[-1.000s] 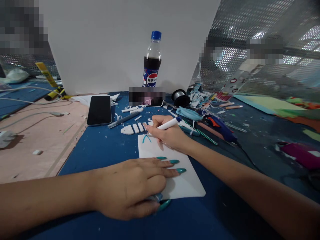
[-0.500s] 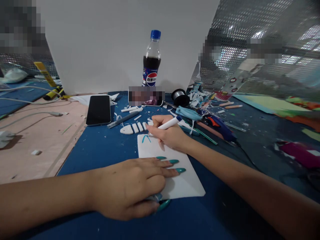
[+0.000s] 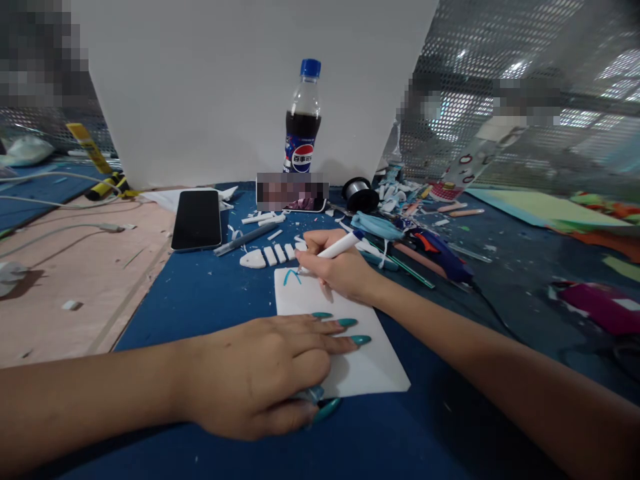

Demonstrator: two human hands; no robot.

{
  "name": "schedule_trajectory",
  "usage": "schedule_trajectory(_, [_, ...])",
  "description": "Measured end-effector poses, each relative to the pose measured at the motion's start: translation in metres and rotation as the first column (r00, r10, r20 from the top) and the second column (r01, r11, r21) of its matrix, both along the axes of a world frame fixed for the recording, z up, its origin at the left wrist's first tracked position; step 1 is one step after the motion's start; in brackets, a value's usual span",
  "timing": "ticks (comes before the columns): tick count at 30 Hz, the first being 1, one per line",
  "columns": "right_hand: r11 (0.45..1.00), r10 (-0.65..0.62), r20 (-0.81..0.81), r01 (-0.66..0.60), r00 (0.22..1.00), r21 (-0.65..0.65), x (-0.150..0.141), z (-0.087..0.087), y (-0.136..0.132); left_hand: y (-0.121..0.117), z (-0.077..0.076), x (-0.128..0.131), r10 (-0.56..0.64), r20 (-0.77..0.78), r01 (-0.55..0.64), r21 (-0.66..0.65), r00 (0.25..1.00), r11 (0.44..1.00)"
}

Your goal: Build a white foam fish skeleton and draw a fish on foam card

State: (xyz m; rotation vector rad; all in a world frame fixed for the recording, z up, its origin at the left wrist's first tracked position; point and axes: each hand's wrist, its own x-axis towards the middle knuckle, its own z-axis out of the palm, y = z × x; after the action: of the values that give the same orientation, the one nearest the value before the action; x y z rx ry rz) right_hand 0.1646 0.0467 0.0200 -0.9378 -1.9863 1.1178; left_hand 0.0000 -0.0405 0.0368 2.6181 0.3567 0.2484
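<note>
Easiest thing to read here is the Pepsi bottle (image 3: 303, 130) standing on the far side of the bench (image 3: 225, 300): red, white and blue logo, then 百事可 and a last character that curves out of sight. It's got its blue cap on and dark drink up to about the shoulder. The yellow glue stick (image 3: 89, 148) at far left has print too, but it's too small for me. On the white paper (image 3: 365, 370) in the middle near part there are just a few blue strokes, like an upside-down V plus a bit, at the far edge.

Right hand (image 3: 345, 267) is pinching a white marker (image 3: 341, 246) with a dark blue end, tip down by those strokes; can't tell if it's touching. Left hand (image 3: 265, 373) lies flat on the paper, fingers stretched out and slightly apart, covering the near left part. Some bluish see-through bit (image 3: 315, 394) pokes out under it, no clue what.

The white fish-shaped cutout (image 3: 254, 259) and its strips run in behind the right hand, so that end's hidden. The upright phone's (image 3: 300, 200) screen is mostly pixelated.

Far right, a clear container (image 3: 465, 167) with red designs leans over, contents unclear. The black spool (image 3: 360, 195) carries silvery wire.
</note>
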Motion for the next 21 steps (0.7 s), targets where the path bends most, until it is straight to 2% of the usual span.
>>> schedule_trajectory(21, [1.000, -0.004, -0.035, 0.004, 0.999, 0.001, -0.0030, 0.0041, -0.0027, 0.0000, -0.0003, -0.0002, 0.002, -0.017, -0.001, 0.023, 1.000, 1.000])
